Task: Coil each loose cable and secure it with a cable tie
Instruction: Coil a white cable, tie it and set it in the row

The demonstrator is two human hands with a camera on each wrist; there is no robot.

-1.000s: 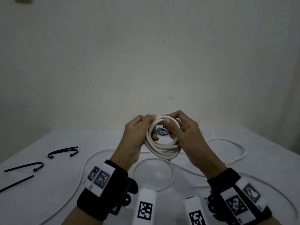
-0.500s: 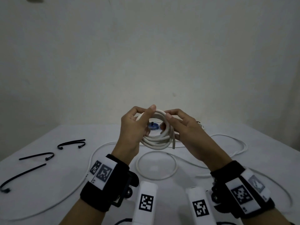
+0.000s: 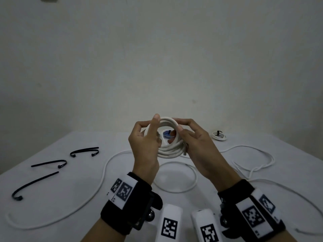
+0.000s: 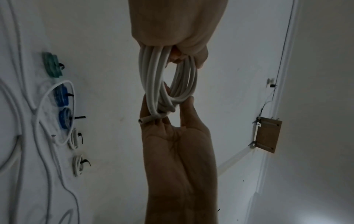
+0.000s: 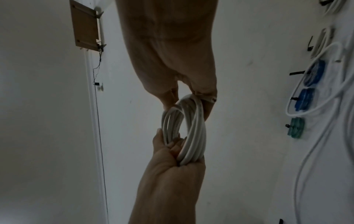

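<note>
Above the middle of the table (image 3: 52, 173), well clear of its surface: a white cable coil (image 3: 172, 149), held up between both hands. Left hand (image 3: 145, 147) pinching one side of the loops between thumb and fingertips, with the cut end (image 4: 147, 120) of the cable trapped against the fingers, probably to stop the last turn springing open. Right hand (image 3: 199, 151) wrapped round the opposite side, fingers curled tight on the bundled strands, apparently to hold the turns stacked and the ring round. Held upright, open face toward the head camera, likely for evening and checking the loops before tying. No tie on this coil yet.

Toward the left edge: three black cable ties (image 3: 83, 151), lying well apart from the hands. Handy for the left hand, but fetching one means letting go on that side and leaving the whole bundle to the right. Some risk then of turns slipping loose with so stiff-looking a cable.

Along the far edge, set aside out of the way: finished coils with black ties, among them a small white one (image 3: 219, 136) toward the far right corner and a blue one (image 3: 167, 135) seen through the ring. Across the middle and the right side: loose white cables (image 3: 244, 149), sprawling, with one long run curving toward the near left corner.

Judged about midway: some bundles done, this one wound but untied, others waiting.
</note>
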